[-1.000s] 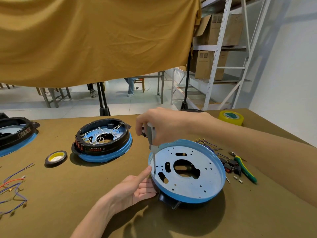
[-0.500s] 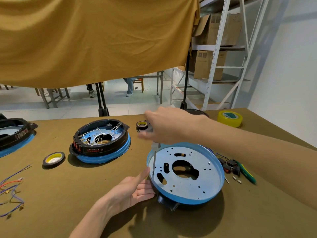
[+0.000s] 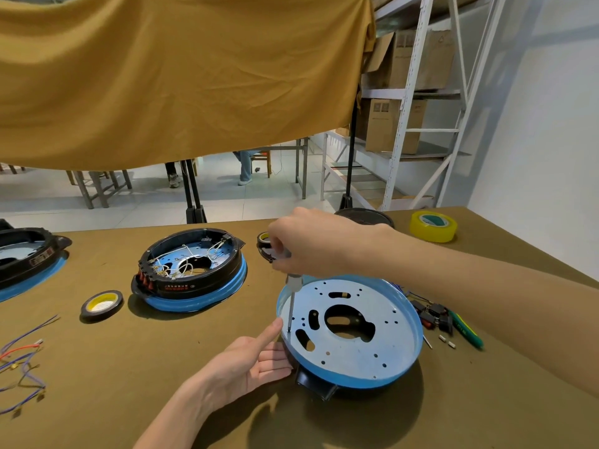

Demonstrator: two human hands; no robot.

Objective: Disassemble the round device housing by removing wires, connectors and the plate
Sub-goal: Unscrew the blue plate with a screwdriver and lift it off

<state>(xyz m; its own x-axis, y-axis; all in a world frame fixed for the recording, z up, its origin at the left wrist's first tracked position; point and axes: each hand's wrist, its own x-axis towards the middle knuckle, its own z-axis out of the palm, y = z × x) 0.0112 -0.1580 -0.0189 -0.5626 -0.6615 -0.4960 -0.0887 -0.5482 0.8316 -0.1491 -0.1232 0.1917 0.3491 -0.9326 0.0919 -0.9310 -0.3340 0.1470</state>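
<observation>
The left hand (image 3: 246, 358) is laid palm-up against the near-left edge of the housing (image 3: 324, 388), thumb pressed to the blue rim and fingers loosely extended under it. The housing sits on the table (image 3: 129, 367), tilted up at its near side, with the perforated plate (image 3: 353, 325) seated in it. A screwdriver (image 3: 291, 296) is held nearly upright by the right hand (image 3: 311, 244), whose fingers are curled round the handle; the tip is set on the plate near its left edge. Right of the housing, switches (image 3: 434, 314) and a green tool (image 3: 466, 328) are seen. Loose wires (image 3: 22, 358) lie at far left. Further back stand a tape roll (image 3: 102, 304), a second wired housing (image 3: 191, 267) and yellow tape (image 3: 433, 225).
</observation>
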